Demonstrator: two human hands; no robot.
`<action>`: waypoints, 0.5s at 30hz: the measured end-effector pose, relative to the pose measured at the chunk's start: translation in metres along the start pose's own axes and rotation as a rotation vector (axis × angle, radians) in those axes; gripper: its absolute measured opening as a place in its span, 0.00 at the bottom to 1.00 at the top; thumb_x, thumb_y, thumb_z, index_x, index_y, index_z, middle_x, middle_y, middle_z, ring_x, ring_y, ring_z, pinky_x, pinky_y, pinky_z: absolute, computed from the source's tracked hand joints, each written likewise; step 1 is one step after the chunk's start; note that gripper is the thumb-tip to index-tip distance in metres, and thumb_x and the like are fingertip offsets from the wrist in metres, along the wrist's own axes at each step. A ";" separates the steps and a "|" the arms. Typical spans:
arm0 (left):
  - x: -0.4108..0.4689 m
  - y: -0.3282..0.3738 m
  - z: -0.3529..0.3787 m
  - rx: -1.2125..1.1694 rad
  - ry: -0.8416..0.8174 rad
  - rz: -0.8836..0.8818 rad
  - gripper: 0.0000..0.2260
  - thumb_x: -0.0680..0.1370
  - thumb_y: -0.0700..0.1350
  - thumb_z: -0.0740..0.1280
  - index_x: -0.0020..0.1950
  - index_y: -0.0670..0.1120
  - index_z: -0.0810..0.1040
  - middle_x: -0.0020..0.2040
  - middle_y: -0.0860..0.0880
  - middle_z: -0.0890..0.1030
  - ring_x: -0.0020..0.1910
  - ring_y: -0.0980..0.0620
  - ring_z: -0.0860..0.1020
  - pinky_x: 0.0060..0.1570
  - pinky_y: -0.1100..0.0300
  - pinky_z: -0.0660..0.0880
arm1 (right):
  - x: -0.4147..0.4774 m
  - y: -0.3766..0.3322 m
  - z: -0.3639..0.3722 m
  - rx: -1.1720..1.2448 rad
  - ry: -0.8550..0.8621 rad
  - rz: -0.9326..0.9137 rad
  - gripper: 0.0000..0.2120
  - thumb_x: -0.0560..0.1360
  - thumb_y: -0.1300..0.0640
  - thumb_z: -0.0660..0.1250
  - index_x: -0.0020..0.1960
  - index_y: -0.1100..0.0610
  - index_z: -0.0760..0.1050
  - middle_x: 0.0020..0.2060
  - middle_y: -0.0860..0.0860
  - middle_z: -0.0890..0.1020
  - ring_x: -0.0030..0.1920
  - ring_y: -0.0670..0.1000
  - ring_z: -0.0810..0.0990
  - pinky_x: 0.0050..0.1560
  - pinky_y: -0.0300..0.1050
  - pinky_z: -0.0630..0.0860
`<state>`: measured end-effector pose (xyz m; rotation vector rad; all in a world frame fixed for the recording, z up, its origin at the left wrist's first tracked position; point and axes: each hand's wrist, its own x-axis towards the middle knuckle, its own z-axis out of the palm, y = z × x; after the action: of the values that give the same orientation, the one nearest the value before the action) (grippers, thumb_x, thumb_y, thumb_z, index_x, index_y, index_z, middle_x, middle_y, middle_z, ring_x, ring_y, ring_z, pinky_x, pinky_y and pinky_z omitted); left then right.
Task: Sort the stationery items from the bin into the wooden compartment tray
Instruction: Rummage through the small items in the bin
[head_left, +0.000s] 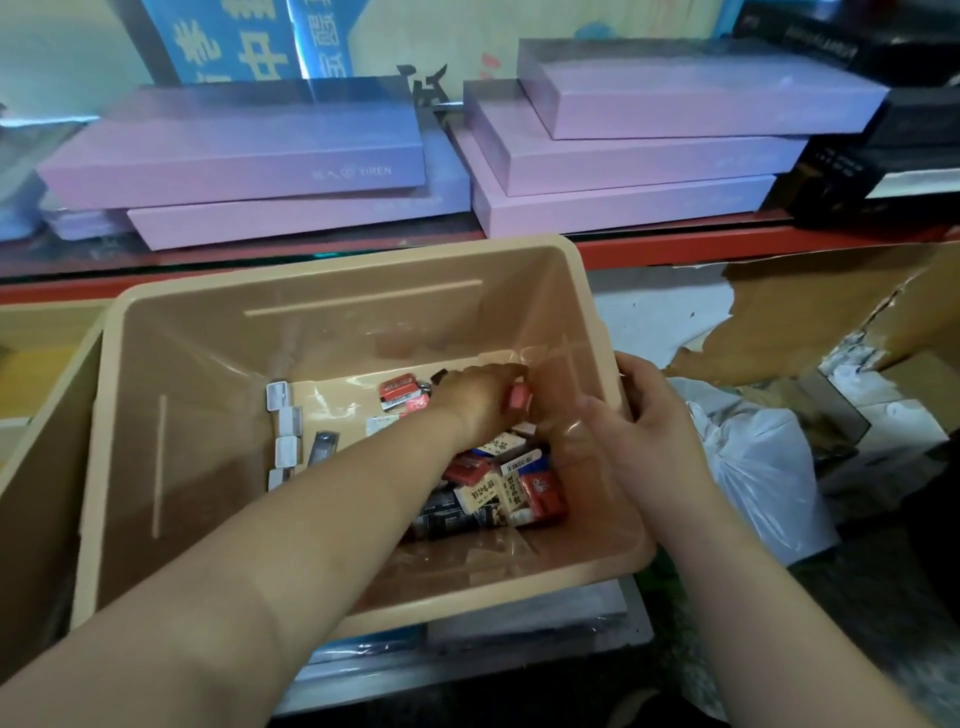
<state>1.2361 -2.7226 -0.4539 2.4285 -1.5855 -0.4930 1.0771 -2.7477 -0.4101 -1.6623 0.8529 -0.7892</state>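
Stationery items (496, 480) lie in a loose heap at the near-right corner of the floor of the beige bin (332, 267). Most are small wrapped erasers in red, white and dark sleeves, and a row of white cases (284, 431) runs along the left of the floor. Our left grip (480, 400) is down inside at the far end of the heap, its fingers curled round a small pink piece (519, 398). Our right grip (641, 415) clasps the bin's right rim and steadies it. We judge the step in hand to be picking out one item. To do it well, we should lift the pink piece straight up and clear of the heap, so that its neighbours are not dragged along. We should also hold the rim firm so the bin does not shift. Taking one kind at a time should make the sorting cleaner. We cannot pick out the wooden compartment tray with certainty. The tan panel (47, 441) at the left edge may belong to it, so we should find the proper compartment before letting go.
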 end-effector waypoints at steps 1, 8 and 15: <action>0.003 0.002 0.002 0.034 0.012 0.007 0.18 0.77 0.50 0.59 0.68 0.52 0.68 0.66 0.47 0.72 0.64 0.44 0.71 0.61 0.54 0.66 | 0.000 0.001 0.000 0.001 0.000 0.000 0.13 0.73 0.63 0.64 0.51 0.48 0.69 0.41 0.40 0.77 0.42 0.39 0.76 0.36 0.23 0.71; -0.003 -0.008 -0.003 -0.208 0.030 -0.009 0.23 0.70 0.45 0.72 0.63 0.47 0.72 0.63 0.46 0.74 0.61 0.46 0.73 0.57 0.60 0.69 | 0.001 0.002 -0.001 0.025 -0.008 0.011 0.13 0.73 0.63 0.64 0.50 0.46 0.69 0.41 0.40 0.77 0.41 0.39 0.77 0.36 0.24 0.72; -0.044 -0.044 -0.034 -0.325 0.026 -0.008 0.22 0.69 0.41 0.73 0.61 0.45 0.73 0.53 0.51 0.73 0.53 0.54 0.72 0.53 0.66 0.66 | -0.001 -0.005 0.000 0.017 -0.002 0.035 0.11 0.73 0.60 0.65 0.51 0.48 0.68 0.38 0.41 0.76 0.38 0.39 0.75 0.30 0.22 0.70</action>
<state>1.2698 -2.6647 -0.4301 2.1887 -1.3640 -0.6599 1.0768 -2.7457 -0.4050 -1.6286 0.8690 -0.7688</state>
